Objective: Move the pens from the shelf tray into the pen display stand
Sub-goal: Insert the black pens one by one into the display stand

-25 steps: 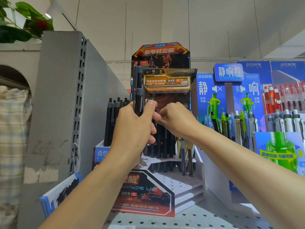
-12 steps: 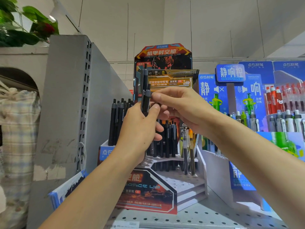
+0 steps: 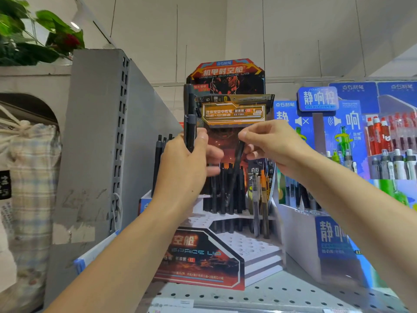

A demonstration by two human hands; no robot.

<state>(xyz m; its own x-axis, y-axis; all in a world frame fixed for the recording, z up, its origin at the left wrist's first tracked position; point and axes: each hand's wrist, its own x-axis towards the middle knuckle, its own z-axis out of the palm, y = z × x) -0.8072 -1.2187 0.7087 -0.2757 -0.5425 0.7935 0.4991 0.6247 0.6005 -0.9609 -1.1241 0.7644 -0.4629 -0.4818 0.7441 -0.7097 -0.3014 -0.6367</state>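
Left hand (image 3: 182, 168) raised at 9 o'clock of the pen display stand (image 3: 228, 227), back toward the camera, forearm rising from 7 o'clock; grip curled round a bundle of black pens (image 3: 190, 123) held upright. Right hand (image 3: 274, 145) at 3 o'clock of the left, forearm entering from 4 o'clock; fingertips pinching the top of a single black pen (image 3: 235, 170), slanted, tip down among black pens standing in the stand's upper tier. Stand resting on the perforated shelf (image 3: 282, 294).

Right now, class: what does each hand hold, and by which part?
Left hand grips a bundle of black pens around their lower barrels; right hand pinches one black pen at its top.
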